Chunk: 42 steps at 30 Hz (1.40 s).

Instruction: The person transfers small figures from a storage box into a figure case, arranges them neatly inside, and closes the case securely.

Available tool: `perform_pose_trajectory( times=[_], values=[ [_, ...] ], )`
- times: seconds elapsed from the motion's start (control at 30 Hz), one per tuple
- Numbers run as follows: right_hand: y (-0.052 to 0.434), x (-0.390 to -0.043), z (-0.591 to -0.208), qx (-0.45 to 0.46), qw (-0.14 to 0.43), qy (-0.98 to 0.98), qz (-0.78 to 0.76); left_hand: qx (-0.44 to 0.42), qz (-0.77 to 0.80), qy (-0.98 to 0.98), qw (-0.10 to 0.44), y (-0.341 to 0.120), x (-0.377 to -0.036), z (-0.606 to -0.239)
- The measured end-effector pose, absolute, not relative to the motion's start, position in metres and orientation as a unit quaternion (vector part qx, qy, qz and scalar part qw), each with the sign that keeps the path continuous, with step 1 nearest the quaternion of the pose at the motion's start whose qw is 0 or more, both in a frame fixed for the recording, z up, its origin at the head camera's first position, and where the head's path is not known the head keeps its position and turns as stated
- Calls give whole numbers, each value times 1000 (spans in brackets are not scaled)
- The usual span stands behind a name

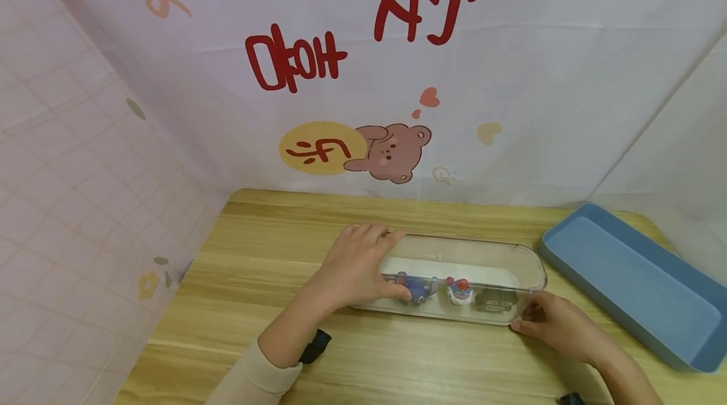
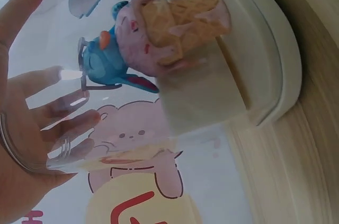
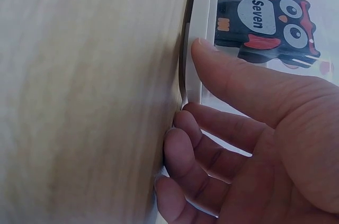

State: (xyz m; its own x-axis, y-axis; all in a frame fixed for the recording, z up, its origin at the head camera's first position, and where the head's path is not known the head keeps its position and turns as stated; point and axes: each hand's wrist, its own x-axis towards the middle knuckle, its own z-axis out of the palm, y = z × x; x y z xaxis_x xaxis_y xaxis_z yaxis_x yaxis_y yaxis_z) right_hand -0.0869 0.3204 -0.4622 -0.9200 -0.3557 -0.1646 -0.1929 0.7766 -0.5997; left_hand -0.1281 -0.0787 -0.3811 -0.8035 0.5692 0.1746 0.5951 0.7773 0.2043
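A long clear plastic display case (image 1: pixel 466 257) with a pale base (image 2: pixel 288 60) stands on the table in front of me. Inside are a blue figurine with an ice-cream cone (image 2: pixel 185 23), a small red-and-blue figurine (image 1: pixel 460 291) and a black-and-red owl figure (image 3: pixel 259 20) marked "Seven". My left hand (image 1: pixel 352 266) grips across the top of the clear cover near its left end, thumb on the front side and fingers over the back. At the front right corner, my right hand (image 1: pixel 559 326) pinches the base's edge between thumb and curled fingers.
A blue rectangular tray (image 1: pixel 636 279) lies at an angle on the right of the wooden table (image 1: pixel 397 361). White printed cloth (image 1: pixel 511 77) hangs behind the table and at both sides. The tray's near-left corner is close to the case's right end.
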Motion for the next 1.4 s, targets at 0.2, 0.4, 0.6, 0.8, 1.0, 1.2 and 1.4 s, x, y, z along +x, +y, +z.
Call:
perform_pose_trajectory(
  times=[0.2,0.4,0.6,0.8,1.0,1.2,1.4],
  values=[
    [320,-85,-461,-150,139,930,-306,-310,-127,-941,48,-78,-128,-380],
    [320,-84,-460,-143,142,930,-306,-312,-115,-942,51,-78,-128,-380],
    [318,-82,-459,-147,145,929,-308,-308,-119,-943,47,-79,-126,-380],
    [317,-82,-457,-142,152,928,-308,-305,-121,-944,40,-81,-125,-380],
    [318,-82,-456,-132,163,925,-318,-309,-137,-941,32,-84,-123,-379],
    [320,-81,-459,-146,158,920,-329,-308,-157,-938,22,-88,-122,-377],
    [328,-79,-454,-160,125,924,-323,-300,-176,-937,31,-101,-121,-372]
  ],
)
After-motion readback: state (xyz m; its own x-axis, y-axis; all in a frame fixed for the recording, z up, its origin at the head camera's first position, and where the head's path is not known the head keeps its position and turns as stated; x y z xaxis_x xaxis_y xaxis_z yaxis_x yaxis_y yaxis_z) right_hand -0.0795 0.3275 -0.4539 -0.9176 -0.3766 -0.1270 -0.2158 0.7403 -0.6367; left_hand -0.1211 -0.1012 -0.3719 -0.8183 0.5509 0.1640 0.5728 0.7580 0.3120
